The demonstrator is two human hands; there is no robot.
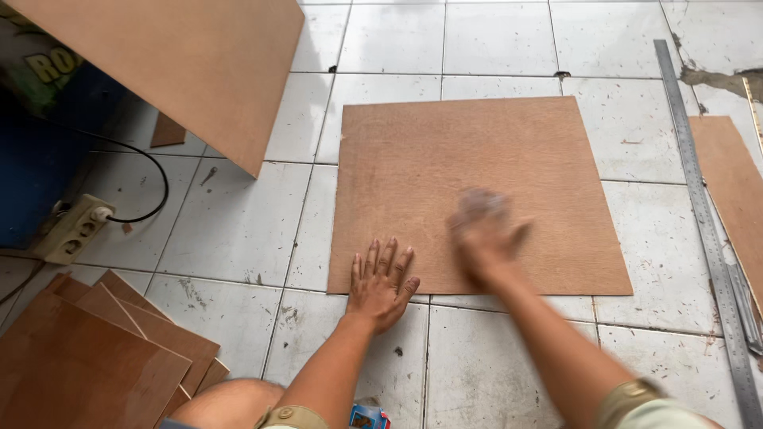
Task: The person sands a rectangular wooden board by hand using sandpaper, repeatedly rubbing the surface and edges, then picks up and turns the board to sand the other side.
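A square sheet of thin brown plywood [477,159] lies flat on the white tiled floor. My left hand [381,282] rests palm down with fingers spread on the sheet's near edge, holding nothing. My right hand [483,230] is over the sheet's near middle, blurred by motion; something pale seems to be under the palm, but I cannot tell what it is or whether the fingers grip it.
A stack of plywood pieces [95,349] lies at the lower left. A large board [191,63] leans at the upper left. A power strip [73,230] with a black cable sits left. A long metal ruler [703,206] and another board [735,183] lie right.
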